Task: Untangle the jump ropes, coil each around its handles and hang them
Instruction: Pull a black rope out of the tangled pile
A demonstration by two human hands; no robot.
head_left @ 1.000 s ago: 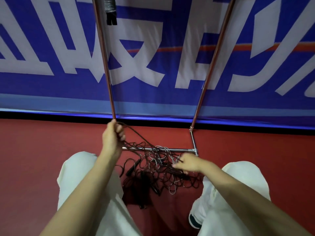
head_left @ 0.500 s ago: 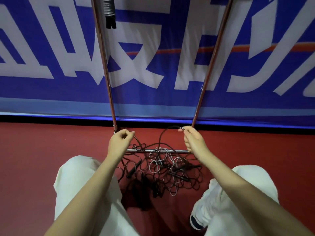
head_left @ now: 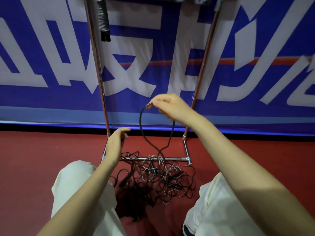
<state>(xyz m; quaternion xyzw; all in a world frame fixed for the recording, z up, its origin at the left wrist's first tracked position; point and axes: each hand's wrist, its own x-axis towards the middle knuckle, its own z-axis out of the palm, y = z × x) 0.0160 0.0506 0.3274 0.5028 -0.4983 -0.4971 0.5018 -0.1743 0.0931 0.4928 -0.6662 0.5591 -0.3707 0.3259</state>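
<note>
A tangle of black and white jump ropes (head_left: 153,179) lies on the red floor, across the base bar of a metal rack (head_left: 177,158). My right hand (head_left: 170,106) is raised above the pile and pinches a loop of black rope (head_left: 142,123). Both strands of the loop hang down into the tangle. My left hand (head_left: 115,143) hovers lower, by the rack's left post, with its fingers loosely curved. I see no rope in it. A black handle (head_left: 125,179) lies at the pile's left side.
The rack's two upright poles (head_left: 96,65) rise in front of a blue banner wall (head_left: 51,108). A coiled rope (head_left: 103,17) hangs from the top left of the rack. My knees in cream trousers (head_left: 73,188) flank the pile, and a shoe (head_left: 188,227) shows at the lower right.
My right hand has lifted its loop of black rope well above the pile. My left hand has loosened its grip and stayed low by the left post. The view has tilted up.
</note>
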